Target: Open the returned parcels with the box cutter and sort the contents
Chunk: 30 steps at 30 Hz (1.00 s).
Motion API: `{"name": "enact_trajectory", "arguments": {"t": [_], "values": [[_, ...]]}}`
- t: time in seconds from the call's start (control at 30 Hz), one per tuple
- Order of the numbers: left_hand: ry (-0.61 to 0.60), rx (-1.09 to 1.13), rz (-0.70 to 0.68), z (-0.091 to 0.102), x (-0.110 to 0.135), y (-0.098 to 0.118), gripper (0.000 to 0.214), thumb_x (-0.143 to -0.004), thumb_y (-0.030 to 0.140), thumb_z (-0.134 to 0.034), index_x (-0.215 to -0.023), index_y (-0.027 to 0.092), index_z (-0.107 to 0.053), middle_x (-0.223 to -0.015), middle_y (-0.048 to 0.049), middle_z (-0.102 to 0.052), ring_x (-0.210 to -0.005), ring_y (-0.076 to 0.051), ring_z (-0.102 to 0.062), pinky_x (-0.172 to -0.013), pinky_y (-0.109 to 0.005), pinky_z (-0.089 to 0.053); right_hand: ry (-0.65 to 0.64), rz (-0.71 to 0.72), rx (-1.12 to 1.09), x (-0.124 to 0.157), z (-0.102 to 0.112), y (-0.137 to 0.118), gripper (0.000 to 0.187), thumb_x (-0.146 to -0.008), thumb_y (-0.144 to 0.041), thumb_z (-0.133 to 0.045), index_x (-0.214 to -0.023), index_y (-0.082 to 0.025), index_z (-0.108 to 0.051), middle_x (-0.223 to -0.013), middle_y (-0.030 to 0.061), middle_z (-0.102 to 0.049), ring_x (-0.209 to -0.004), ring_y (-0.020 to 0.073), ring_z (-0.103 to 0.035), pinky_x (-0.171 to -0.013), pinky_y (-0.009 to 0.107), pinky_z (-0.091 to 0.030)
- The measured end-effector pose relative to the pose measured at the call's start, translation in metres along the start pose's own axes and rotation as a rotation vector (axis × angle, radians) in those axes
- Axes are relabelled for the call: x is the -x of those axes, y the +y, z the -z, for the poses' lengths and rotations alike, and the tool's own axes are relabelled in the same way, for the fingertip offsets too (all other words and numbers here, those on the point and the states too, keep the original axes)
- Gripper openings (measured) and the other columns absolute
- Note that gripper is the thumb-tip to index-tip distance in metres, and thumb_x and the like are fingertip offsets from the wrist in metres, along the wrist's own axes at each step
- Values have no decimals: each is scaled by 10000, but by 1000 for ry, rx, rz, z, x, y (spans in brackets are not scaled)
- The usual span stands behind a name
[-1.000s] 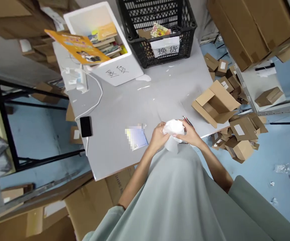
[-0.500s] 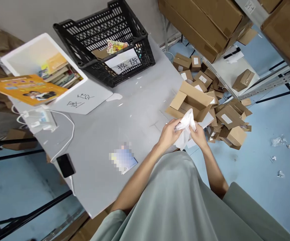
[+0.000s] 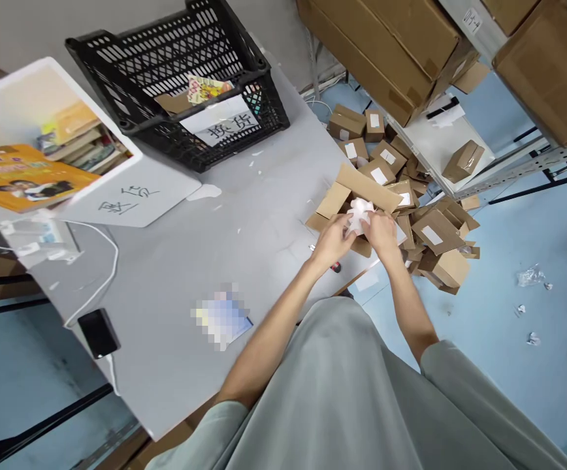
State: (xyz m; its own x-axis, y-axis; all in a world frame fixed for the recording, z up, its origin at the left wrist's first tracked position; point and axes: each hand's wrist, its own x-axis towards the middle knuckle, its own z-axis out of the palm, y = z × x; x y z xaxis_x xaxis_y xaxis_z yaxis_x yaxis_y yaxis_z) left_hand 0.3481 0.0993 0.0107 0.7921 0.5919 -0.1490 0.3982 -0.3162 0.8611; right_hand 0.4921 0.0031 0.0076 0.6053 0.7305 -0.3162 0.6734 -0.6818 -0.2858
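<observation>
Both of my hands are at an open cardboard box [image 3: 366,185] at the table's right edge. Between them is a bunched-up, thin white wrapping [image 3: 360,212]; whether it is paper or plastic I cannot tell. My left hand [image 3: 333,240] has its fingers closed on the wrapping's left side. On the other side my right hand [image 3: 380,230] grips it, knuckles up. The wrapping sits over the box opening, and the hands hide the box's near part. Beside my left wrist, a small red-and-black object [image 3: 336,266] lies partly hidden on the table.
A black crate [image 3: 180,140] and a white bin [image 3: 117,196] with books stand at the back of the grey table [image 3: 166,261]. A phone [image 3: 98,333] and a blurred-out booklet [image 3: 225,316] lie nearer. Several cardboard boxes [image 3: 443,225] are heaped beyond the right edge.
My hands have carried the white wrapping forward to the open box, bunching it smaller. The red-and-black object has come into sight. The whole view has shifted slightly.
</observation>
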Motion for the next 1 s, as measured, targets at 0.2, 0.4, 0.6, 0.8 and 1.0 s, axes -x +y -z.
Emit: {"name": "enact_trajectory", "arguments": {"t": [0.2, 0.4, 0.6, 0.8, 1.0], "values": [[266, 165, 129, 49, 62, -54, 377, -972, 385, -679, -1292, 210, -773, -1103, -76, -808, -826, -184, -768, -783, -313, -614, -223, -126, 85, -33, -6, -14, 595, -1161, -447, -493, -1649, -109, -537, -1525, 295, -672, -1415, 387, -655, -1157, 488, -497], [645, 174, 468, 119, 183, -144, 465, -855, 480, -726, -1213, 186, -770, -858, -16, -736, -776, -209, -773, -767, -327, -629, -95, -44, 98, -4, 0, -17, 519, -1134, -321, -500, -1573, -74, -624, -1532, 305, -669, -1426, 419, -660, -1185, 530, -506], [921, 249, 774, 136, 305, -221, 455, -824, 390, -676, -1208, 166, -775, -827, -12, -714, -806, -230, -790, -783, -337, -629, 47, 444, -345, 37, -44, -71, 492, -1119, -427, -532, -1500, -161, -694, -1470, 205, -746, -1343, 343, -723, -1180, 510, -562], [949, 325, 938, 130, 366, -287, 463, -821, 289, -605, -1221, 135, -778, -887, -47, -732, -847, -246, -784, -871, -381, -627, -744, 481, -548, 78, -167, -171, 301, -993, -252, -710, -1264, -176, -818, -1229, 135, -849, -1148, 259, -799, -1117, 424, -603], [922, 329, 978, 134, 390, -335, 491, -841, 269, -629, -1301, 133, -738, -1275, -162, -772, -1179, -287, -733, -1056, -419, -607, -1134, 150, -688, 124, -254, -244, 389, -982, -240, -737, -1368, -196, -761, -1447, 142, -758, -1268, 235, -733, -1170, 411, -574]]}}
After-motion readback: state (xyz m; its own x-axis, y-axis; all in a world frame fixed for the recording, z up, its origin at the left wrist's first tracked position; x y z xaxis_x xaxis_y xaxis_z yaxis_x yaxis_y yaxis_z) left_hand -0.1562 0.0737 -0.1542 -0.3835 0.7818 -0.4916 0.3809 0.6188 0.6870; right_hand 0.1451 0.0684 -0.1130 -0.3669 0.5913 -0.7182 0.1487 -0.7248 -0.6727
